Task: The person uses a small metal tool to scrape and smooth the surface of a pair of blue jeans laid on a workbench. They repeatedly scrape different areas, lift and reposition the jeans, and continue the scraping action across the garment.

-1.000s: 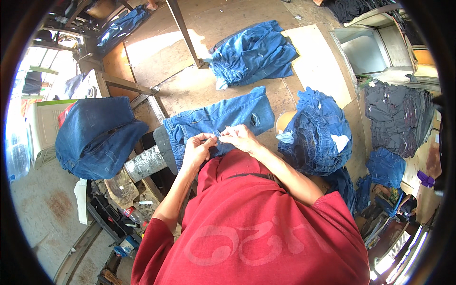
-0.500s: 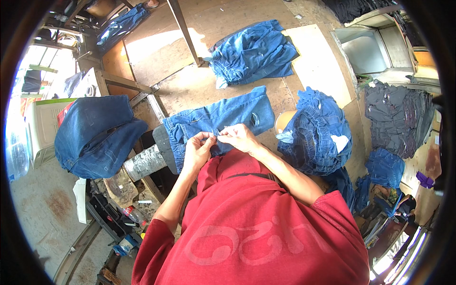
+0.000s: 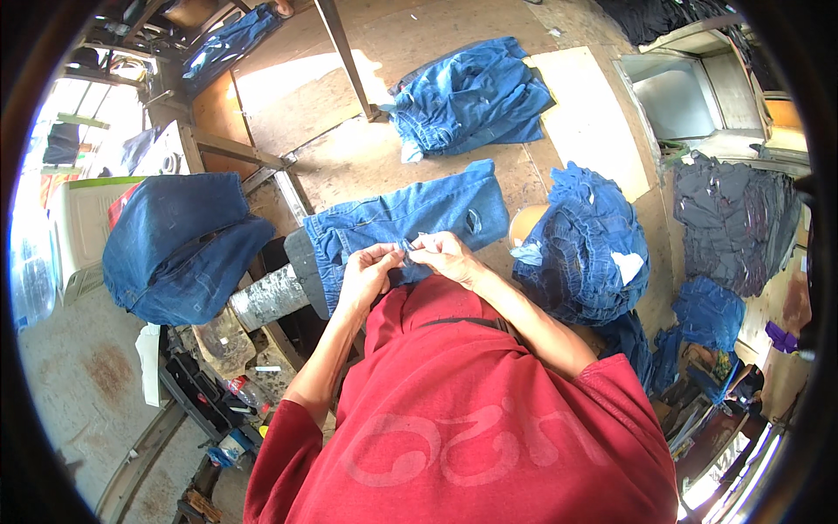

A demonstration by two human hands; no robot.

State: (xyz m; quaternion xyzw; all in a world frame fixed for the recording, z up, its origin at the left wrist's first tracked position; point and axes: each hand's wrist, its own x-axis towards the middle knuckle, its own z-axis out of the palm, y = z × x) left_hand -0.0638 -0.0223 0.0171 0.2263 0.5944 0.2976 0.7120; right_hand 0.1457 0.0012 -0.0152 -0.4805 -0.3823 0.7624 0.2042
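A blue denim garment (image 3: 454,203) with an elastic-looking waistband and a small slit near its far right end lies spread in front of my lap. Just over its near edge my left hand (image 3: 374,266) pinches a bit of the denim between thumb and fingers. Close beside it, almost touching, my right hand (image 3: 443,258) pinches the same bit of cloth. The fingertips hide most of what lies between them. Under the garment's left end is a dark flat plate (image 3: 302,262), joined to a silvery wrapped cylinder (image 3: 269,299).
Dark blue denim (image 3: 183,244) drapes over something at the left. A heap of gathered denim garments (image 3: 585,249) sits at the right, and another denim pile (image 3: 467,96) lies on the floor ahead. Dark grey garments (image 3: 733,218) are stacked far right. A wooden post (image 3: 345,57) stands ahead.
Both hands stay together at the same spot on the denim, with only slight finger movement. The whole view has shifted a little to the right.
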